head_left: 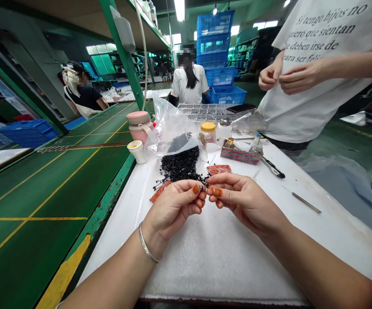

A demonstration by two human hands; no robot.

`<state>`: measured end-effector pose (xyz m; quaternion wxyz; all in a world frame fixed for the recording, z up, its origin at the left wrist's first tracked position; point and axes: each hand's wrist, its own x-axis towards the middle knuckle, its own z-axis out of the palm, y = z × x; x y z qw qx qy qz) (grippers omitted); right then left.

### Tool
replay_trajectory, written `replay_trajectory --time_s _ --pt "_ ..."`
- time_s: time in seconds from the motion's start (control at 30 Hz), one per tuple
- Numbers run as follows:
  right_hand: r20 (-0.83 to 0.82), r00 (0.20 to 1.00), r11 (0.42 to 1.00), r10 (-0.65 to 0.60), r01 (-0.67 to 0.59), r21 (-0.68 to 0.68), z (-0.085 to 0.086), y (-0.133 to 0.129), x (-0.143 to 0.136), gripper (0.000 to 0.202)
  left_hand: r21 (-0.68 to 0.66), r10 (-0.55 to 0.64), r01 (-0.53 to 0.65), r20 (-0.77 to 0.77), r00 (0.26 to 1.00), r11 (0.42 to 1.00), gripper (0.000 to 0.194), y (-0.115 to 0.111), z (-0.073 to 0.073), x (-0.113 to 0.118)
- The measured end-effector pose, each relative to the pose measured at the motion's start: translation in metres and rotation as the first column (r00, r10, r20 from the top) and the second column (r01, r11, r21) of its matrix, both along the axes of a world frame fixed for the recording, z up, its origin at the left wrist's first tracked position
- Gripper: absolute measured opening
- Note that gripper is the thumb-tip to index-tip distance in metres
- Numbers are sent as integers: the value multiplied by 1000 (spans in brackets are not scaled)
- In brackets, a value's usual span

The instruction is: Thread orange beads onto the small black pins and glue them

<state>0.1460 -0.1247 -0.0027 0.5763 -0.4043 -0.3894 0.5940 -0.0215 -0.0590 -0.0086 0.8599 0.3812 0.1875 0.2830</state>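
Both hands meet over the white table, their fingertips almost touching. My left hand pinches a tiny dark piece between thumb and index finger. Thumb and fingers of my right hand are closed just beside it; what they hold, if anything, is too small to make out. Behind the hands, a heap of small black parts with thin stems spills from a clear plastic bag. One bag of small orange-red pieces lies behind my right hand, and another such bag is partly hidden by my left hand.
A pink cup and white jar stand at the table's left edge. Further back are a yellow-lidded jar, a patterned box and a divided tray. A cutter and metal tool lie right. A person stands nearby.
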Motion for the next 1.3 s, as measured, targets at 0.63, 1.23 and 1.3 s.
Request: replay_trajectory --time_s 0.63,1.23,1.3 --pt "26 999 999 -39 38 19 0 -1 0 16 -10 -23 23 3 1000 1000 7 1 1 0" --pt "52 997 997 -65 63 51 4 -2 0 13 18 12 -12 8 1000 1000 6 -1 -1 -1" --pt "78 994 996 -74 69 64 3 -2 1 12 22 7 -8 10 1000 1000 4 0 -1 -1"
